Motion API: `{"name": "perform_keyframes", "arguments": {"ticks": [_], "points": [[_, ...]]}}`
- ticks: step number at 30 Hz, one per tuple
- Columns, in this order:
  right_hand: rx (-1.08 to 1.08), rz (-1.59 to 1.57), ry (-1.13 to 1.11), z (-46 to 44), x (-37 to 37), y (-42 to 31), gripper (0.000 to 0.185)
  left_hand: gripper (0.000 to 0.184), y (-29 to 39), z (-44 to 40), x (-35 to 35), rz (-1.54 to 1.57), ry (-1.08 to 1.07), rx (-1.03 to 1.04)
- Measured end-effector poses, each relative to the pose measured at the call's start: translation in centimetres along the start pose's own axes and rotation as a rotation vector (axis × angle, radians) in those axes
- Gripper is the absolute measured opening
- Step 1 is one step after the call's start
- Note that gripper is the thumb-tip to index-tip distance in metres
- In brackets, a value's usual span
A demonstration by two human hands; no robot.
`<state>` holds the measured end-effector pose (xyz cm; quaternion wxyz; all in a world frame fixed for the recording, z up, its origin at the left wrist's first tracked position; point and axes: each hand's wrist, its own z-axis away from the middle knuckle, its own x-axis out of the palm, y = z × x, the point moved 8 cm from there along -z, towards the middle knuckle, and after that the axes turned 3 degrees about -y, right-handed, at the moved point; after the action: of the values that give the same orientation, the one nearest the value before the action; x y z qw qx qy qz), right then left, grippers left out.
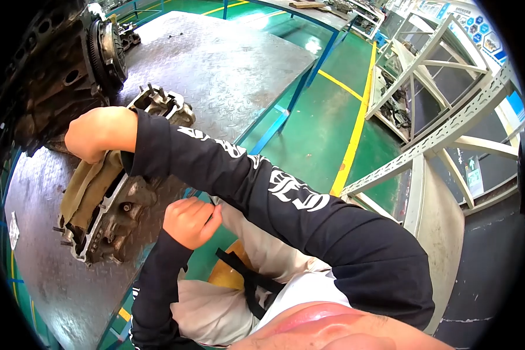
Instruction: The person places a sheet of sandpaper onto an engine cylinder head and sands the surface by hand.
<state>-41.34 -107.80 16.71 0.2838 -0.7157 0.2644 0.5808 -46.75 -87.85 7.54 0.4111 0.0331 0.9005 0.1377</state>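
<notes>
My right hand (102,133) reaches across to the far left, bent at the wrist over a metal engine part (122,204). A brown cloth (86,195) lies along the top of that part, just below this hand. The fingers are hidden, so their grip on the cloth cannot be made out. Closed in a fist, my left hand (192,221) is by the table edge, right of the metal part and apart from it. Nothing shows in it. Studs stick up from both ends of the part.
A large dark engine block (52,76) with a toothed wheel stands at the upper left of the steel table (216,52). Green floor with yellow lines runs beyond the table's blue legs. Grey metal racks (437,134) rise on the right. Another bench (309,11) is farther off.
</notes>
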Motion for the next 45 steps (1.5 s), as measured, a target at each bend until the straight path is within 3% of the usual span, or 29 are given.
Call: {"name": "perform_keyframes", "arguments": {"ticks": [5,10,14,16,29,35,45], "points": [[-0.022,-0.021,-0.106,-0.8,0.8,0.1,0.022,0.032,0.1,0.0,-0.2,-0.003,0.01,0.021],[0.039,0.025,-0.021,-0.5,0.1,0.6,0.022,0.031,-0.1,0.2,0.0,-0.016,0.016,0.006],[0.018,0.009,-0.077,-0.4,0.4,0.7,0.021,0.033,0.1,0.1,0.0,-0.035,0.02,0.023],[0.048,0.015,-0.118,0.0,0.2,0.5,0.013,0.033,-0.1,0.1,0.1,-0.028,0.022,0.009],[0.114,0.048,-0.129,0.3,0.1,0.4,0.018,0.032,0.2,0.0,-0.1,-0.019,0.019,0.014],[0.044,0.045,-0.021,0.4,-0.2,-0.2,0.021,0.032,0.3,-0.1,0.2,-0.015,0.006,0.029],[0.075,0.071,-0.087,0.2,-0.1,0.3,0.018,0.032,-0.1,-0.1,0.2,-0.005,0.012,0.007]]}}
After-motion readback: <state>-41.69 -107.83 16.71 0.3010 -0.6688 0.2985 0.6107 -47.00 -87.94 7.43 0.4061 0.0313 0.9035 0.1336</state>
